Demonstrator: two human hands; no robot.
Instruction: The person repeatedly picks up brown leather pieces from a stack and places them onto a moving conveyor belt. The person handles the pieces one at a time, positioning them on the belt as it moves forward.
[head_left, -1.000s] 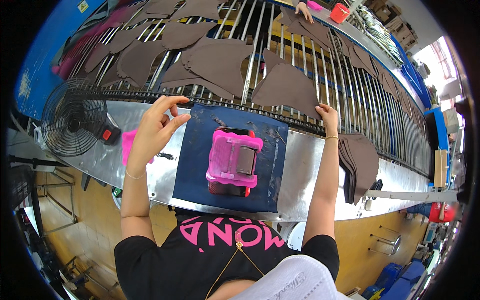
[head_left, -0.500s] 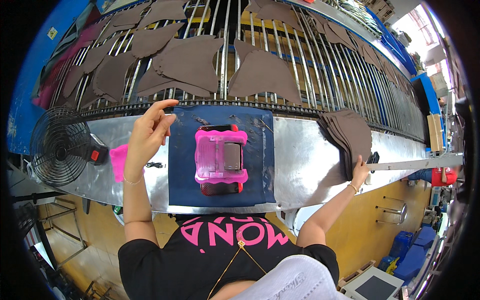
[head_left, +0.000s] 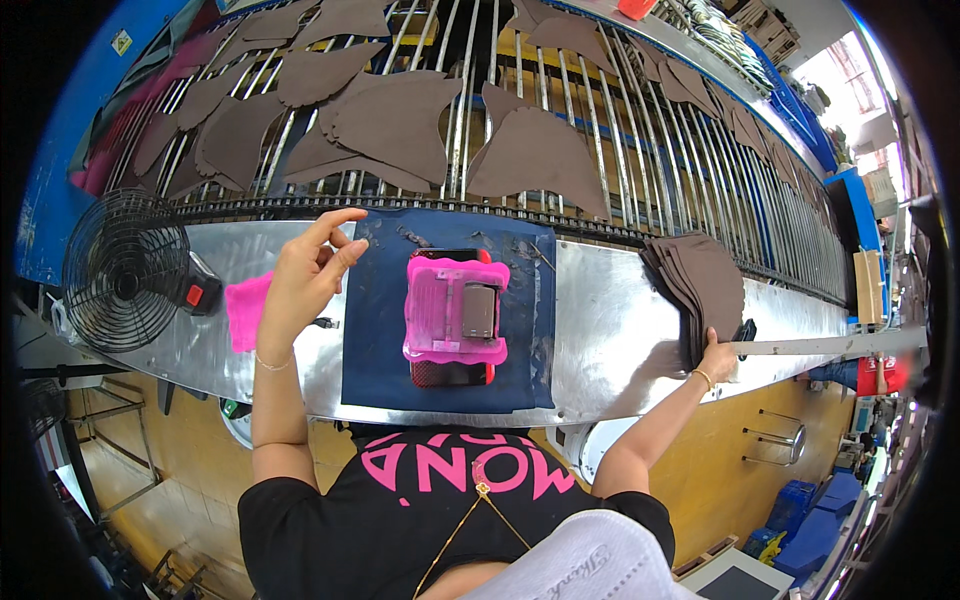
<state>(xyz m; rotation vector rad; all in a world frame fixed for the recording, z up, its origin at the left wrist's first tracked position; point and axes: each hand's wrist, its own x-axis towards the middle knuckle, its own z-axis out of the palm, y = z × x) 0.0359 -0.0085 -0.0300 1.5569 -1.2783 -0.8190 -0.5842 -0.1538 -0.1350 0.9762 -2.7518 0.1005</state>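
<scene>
My left hand (head_left: 305, 288) is raised over the left edge of a dark blue mat (head_left: 385, 390). It is empty, with the index finger stretched out and the thumb apart from it. My right hand (head_left: 716, 360) grips the near edge of a fanned stack of dark brown cut pieces (head_left: 705, 275), its thumb on top; its other fingers are hidden under the stack. On the mat, between my hands, sits a pink wavy-edged frame with a clear plate (head_left: 432, 310) and a grey block (head_left: 480, 310) on it. A black and red base (head_left: 450, 374) shows beneath the frame.
Beyond the metal bench (head_left: 600, 330) runs a rack of metal rods (head_left: 640, 170), carrying more brown pieces (head_left: 540, 155). A black wire fan (head_left: 125, 270) and a pink cloth (head_left: 247, 312) are at left. A long pale bar (head_left: 830, 345) juts in from the right.
The view has shifted slightly, so the bench and rack appear a little farther right. Both hands keep nearly the same pose, the right still on the stack.
</scene>
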